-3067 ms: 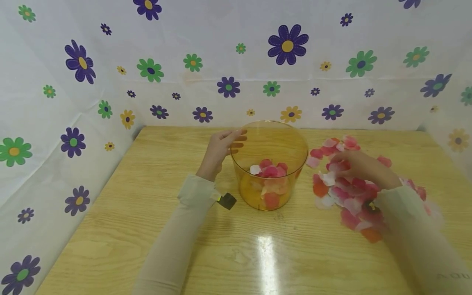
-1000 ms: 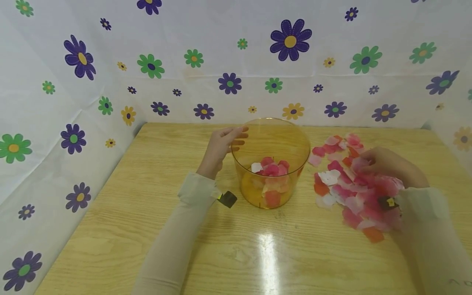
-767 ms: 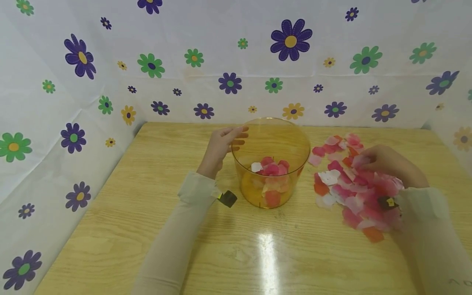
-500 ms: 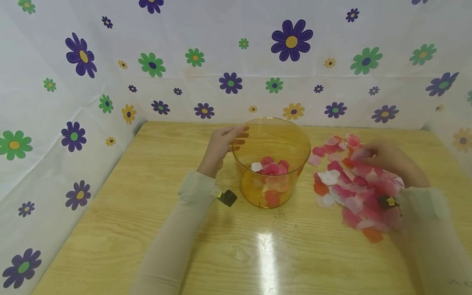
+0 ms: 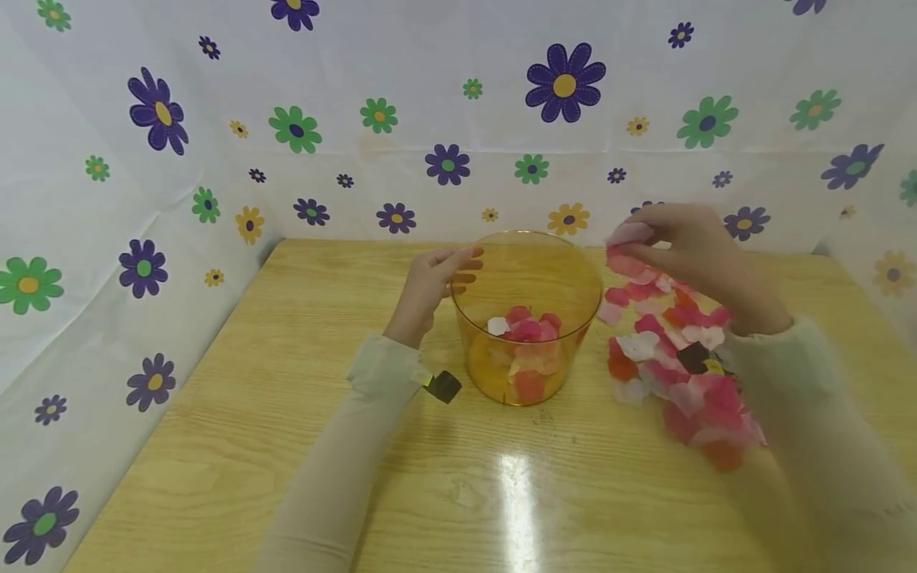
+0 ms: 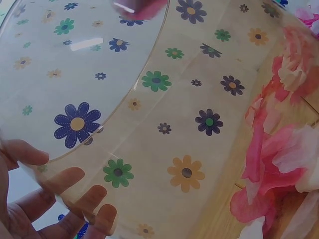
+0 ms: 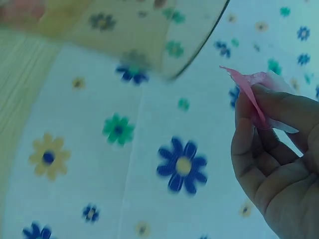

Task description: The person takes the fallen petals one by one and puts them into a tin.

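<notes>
In the head view, the right hand (image 5: 705, 251) has just lifted from the loose heap of pink, red and white cloth-like petals (image 5: 684, 395), where it was half a second ago, so the pink and pale petals (image 5: 630, 234) it carries are off the heap but beside the amber transparent bucket (image 5: 485, 374), not inside; the left hand (image 5: 421, 288) has not shifted. In the left wrist view its bent fingers and thumb hold the bucket's rim. In the right wrist view, thumb and fingertips tightly pinch the petals.
</notes>
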A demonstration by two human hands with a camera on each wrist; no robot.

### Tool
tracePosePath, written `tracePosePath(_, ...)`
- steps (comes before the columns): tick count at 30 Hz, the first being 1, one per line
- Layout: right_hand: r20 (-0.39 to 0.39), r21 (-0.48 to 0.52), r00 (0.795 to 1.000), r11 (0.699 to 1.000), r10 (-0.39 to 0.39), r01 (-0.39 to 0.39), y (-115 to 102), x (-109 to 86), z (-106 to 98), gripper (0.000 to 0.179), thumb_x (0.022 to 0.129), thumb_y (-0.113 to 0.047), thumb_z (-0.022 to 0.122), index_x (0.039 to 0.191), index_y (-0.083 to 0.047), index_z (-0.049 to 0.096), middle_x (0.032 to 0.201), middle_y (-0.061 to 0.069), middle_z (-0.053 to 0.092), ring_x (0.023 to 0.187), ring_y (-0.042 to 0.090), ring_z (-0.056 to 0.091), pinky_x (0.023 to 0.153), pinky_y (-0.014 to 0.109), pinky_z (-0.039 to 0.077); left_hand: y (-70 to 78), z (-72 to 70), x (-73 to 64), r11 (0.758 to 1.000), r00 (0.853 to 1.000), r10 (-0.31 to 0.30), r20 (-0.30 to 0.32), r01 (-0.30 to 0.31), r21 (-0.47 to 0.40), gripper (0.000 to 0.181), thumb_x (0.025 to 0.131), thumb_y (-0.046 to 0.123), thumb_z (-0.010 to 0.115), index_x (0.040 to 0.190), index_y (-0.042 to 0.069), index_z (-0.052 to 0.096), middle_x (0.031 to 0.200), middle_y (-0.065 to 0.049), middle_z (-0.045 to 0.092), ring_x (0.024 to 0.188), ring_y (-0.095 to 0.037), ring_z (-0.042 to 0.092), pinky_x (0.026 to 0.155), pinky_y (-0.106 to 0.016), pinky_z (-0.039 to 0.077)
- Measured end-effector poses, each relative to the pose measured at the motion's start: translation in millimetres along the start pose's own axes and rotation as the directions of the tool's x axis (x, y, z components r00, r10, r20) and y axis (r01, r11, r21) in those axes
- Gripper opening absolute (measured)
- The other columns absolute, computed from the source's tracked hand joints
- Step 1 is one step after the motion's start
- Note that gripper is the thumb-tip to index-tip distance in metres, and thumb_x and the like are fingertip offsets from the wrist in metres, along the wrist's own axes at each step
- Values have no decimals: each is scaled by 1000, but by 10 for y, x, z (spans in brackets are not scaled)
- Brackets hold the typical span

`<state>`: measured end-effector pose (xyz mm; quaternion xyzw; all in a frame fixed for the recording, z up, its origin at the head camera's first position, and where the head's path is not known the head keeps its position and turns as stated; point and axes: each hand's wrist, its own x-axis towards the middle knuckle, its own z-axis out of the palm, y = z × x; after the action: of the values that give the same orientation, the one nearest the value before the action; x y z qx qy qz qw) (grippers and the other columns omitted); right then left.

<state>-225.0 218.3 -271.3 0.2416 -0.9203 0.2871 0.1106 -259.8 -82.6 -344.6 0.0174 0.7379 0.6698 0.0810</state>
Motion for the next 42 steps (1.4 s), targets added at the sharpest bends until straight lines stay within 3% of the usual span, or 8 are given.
tracePosePath(2, -5, 13, 998, 998, -66, 66, -123, 69, 70, 14, 82, -8, 71, 96, -10, 72, 90, 3, 72, 81, 0, 63, 74, 4, 43, 3, -2, 1, 1000, 1000, -1, -2, 1, 1, 39, 96, 35, 51, 122, 9, 62, 124, -12, 63, 110, -28, 60, 93, -37, 47)
tracePosePath(6, 57, 44, 988, 989, -145, 143, -264, 174, 239, 13, 82, -5, 70, 95, -9, 71, 89, 2, 70, 82, 13, 62, 76, 10, 46, 3, -9, 0, 1000, 1000, -4, -5, 4, 1, 39, 95, 35, 52, 122, 9, 62, 124, -13, 63, 110, -28, 60, 92, -36, 47)
tracePosePath(12, 186, 108, 971, 985, -152, 134, -328, 231, 438, 16, 81, -8, 71, 98, -9, 70, 93, 2, 71, 86, 13, 63, 79, 29, 53, 3, 2, -5, 1000, 1000, 0, -2, 0, -2, 38, 96, 35, 52, 121, 9, 63, 123, -13, 63, 109, -28, 61, 90, -35, 48)
tracePosePath(18, 217, 147, 960, 979, -174, 144, -317, 225, 501, 17, 80, -6, 72, 97, -6, 69, 93, 8, 71, 84, 18, 65, 78, 38, 55, -1, 12, -1, 1000, 1000, 5, 2, -5, -2, 38, 96, 35, 52, 121, 8, 63, 123, -13, 63, 109, -28, 61, 89, -34, 48)
tracePosePath(30, 201, 123, 965, 982, -167, 145, -288, 160, 476, 17, 80, -7, 72, 97, -4, 69, 92, 7, 72, 84, 17, 66, 77, 33, 56, 6, 20, -4, 1000, 1000, -7, 0, 7, 3, 38, 96, 35, 51, 122, 9, 62, 124, -13, 63, 109, -27, 61, 91, -36, 48)
tracePosePath(35, 120, 95, 976, 981, -180, 169, -200, 7, 324, 18, 81, -6, 72, 99, -6, 69, 93, 5, 72, 83, 13, 64, 77, 17, 50, 5, 29, -6, 1000, 1000, -11, 4, 11, 3, 38, 96, 35, 51, 122, 9, 62, 124, -13, 63, 109, -28, 61, 91, -36, 48)
tracePosePath(38, 81, 52, 985, 988, -149, 145, -124, -96, 210, 18, 80, -6, 72, 98, -8, 70, 93, 2, 72, 81, 11, 63, 73, 12, 48, 11, 24, -8, 1000, 1000, -13, 4, 13, 6, 39, 96, 35, 51, 123, 9, 62, 125, -13, 62, 110, -28, 61, 92, -36, 48)
tracePosePath(42, 102, 6, 994, 999, -45, 44, 5, -210, 115, 18, 80, -9, 73, 97, -12, 71, 92, 0, 71, 80, 11, 61, 69, 15, 49, 25, 18, -13, 1000, 1000, -12, 3, 12, 9, 39, 96, 34, 51, 123, 9, 61, 125, -13, 62, 111, -28, 60, 93, -37, 47)
